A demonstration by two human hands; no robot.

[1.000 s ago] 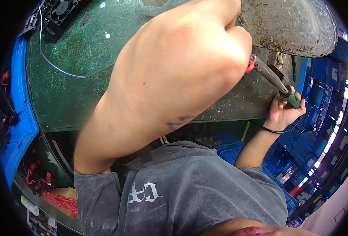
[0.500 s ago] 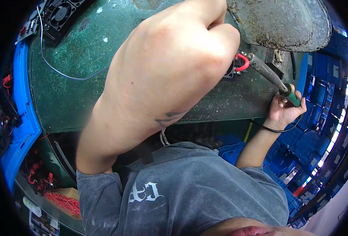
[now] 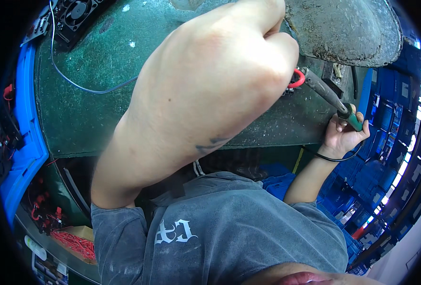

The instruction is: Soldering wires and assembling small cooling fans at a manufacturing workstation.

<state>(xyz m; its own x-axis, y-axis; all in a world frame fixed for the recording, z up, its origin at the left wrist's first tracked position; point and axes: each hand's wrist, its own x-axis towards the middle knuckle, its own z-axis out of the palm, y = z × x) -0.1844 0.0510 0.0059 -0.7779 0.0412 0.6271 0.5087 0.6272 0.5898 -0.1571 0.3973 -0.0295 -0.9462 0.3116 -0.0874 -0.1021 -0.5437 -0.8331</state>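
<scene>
My right hand is closed round the green handle of a soldering iron. The iron slants up and to the left, its tip end beside a red wire loop. That loop rises from a dark part on the bench, mostly covered by my left hand. Seen from its back, close to the camera, the left hand has curled fingers that are largely out of sight. What they grip cannot be made out. A thin grey wire runs across the bench and disappears behind my left forearm.
Black cooling fans lie at the far left of the green bench. A grey, crusted metal shade overhangs the far right, with a small dark tray below it. Blue crates stand at both sides; a box of red pieces sits lower left.
My left hand has shifted slightly right and now covers more of the dark part beneath the red loop. My right hand keeps the iron in nearly the same place.
</scene>
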